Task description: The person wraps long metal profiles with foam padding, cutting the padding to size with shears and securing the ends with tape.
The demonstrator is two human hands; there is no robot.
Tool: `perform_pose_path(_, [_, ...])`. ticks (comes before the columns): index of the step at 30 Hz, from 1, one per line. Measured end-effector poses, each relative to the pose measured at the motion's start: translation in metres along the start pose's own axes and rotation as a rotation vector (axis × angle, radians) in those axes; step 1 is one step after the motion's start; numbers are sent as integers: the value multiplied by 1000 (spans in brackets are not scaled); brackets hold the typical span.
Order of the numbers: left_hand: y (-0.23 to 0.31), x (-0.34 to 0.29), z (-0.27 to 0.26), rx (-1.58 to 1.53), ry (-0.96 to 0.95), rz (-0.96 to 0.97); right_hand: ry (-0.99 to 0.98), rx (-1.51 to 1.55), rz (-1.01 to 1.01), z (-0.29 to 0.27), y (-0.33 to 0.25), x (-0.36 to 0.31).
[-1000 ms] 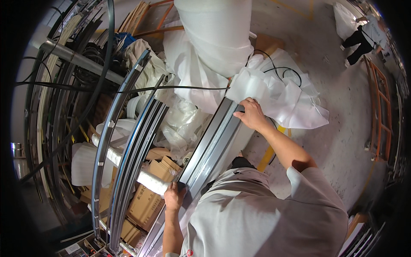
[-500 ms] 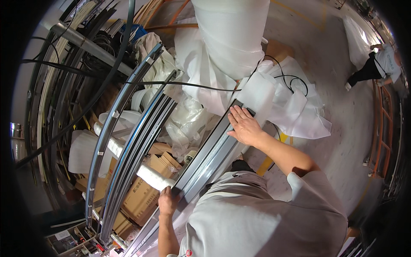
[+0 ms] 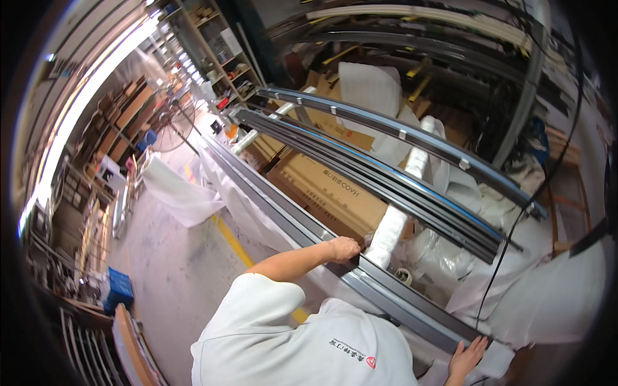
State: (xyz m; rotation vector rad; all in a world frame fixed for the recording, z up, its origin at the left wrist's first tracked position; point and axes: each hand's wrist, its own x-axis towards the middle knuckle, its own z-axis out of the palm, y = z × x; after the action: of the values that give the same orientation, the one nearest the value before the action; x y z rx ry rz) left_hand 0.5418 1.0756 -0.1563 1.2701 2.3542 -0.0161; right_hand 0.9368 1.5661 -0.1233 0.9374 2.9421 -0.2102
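A long grey metal profile (image 3: 412, 307) runs slantwise from the upper left to the lower right in front of me. My left hand (image 3: 343, 249) is closed over it near its middle, the fingers curled round the far edge. At its right end lies my right hand (image 3: 468, 357), fingers stretched and apart, touching the end of the profile. White foam sheet (image 3: 248, 206) hangs along the near side. Beyond my left hand a white-wrapped crossbar (image 3: 389, 235) extends away, with a roll of tape (image 3: 403, 276) beside it.
Several dark profiles (image 3: 360, 168) lie across the wrapped bars, a curved one (image 3: 360, 119) behind them. Below sits a cardboard box (image 3: 335, 193). A black cable (image 3: 499, 276) hangs at the right near bunched foam (image 3: 547, 309). A blue crate (image 3: 119, 289) stands on the floor at left.
My view has swung to the left, bringing the aisle and shelves into sight. The left hand still grips the profile's middle, and the right hand still lies flat at its end.
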Motion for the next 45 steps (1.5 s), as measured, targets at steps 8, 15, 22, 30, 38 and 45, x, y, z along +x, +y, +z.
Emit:
perform_pose_path(8, [3, -7, -1, 1, -24, 9, 7, -99, -118, -32, -19, 10])
perform_pose_path(15, [-2, 1, -1, -40, -1, 7, 42, -122, -126, -16, -7, 9])
perform_pose_path(22, [2, -53, -24, -129, 143, -47, -81, 12, -95, -20, -21, 10])
perform_pose_path(30, [-5, -43, -26, -136, 215, 31, -83, 101, -433, -20, -158, 1])
perform_pose_path(38, [-41, -66, -47, -353, 422, 72, 0, -11, -226, -39, -225, 10])
perform_pose_path(45, [-153, -114, 4, -129, 575, -179, 89, 104, -404, -74, -367, 48])
